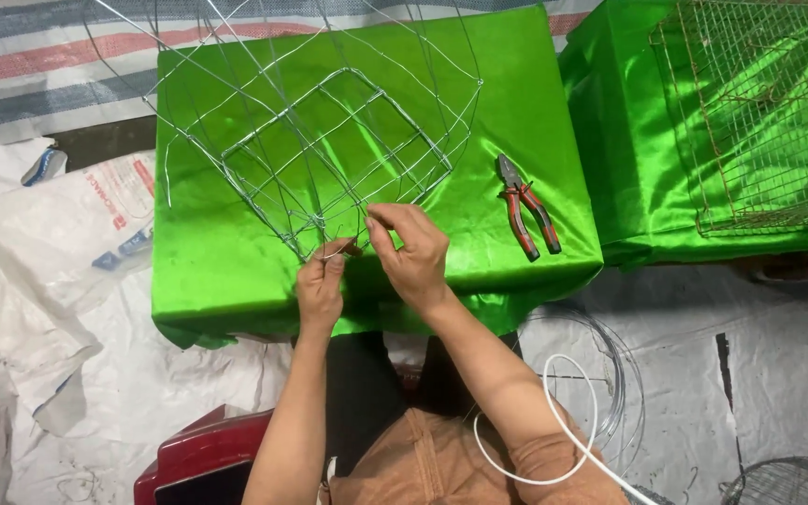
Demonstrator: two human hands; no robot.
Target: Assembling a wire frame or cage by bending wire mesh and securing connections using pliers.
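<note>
Across the middle of the frame a bright green satin cloth (236, 271) covers a low table, and a second green-draped surface (628, 140) sits at the upper right under a finished wire mesh cage (759, 112). On the centre cloth lies the wire frame (339, 140), a square of thin wire with curved ribs fanning outward, its near corner at the lower centre of the cloth. There both hands meet. The left hand (320, 285) has its fingertips pressed together on a short wire end, and the right hand (413, 252) pinches the same joint from above, thumb against forefinger.

Judging by this, a tie is being twisted at that corner; it would go best with the frame held flat, the turns kept tight and close, and the sharp end tucked inward.

Red-handled pliers (527, 206) lie just right of the frame, apart from both hands. White woven sacks (58, 243) cover the floor at left, and a coil of wire (600, 374) rests at the lower right.
</note>
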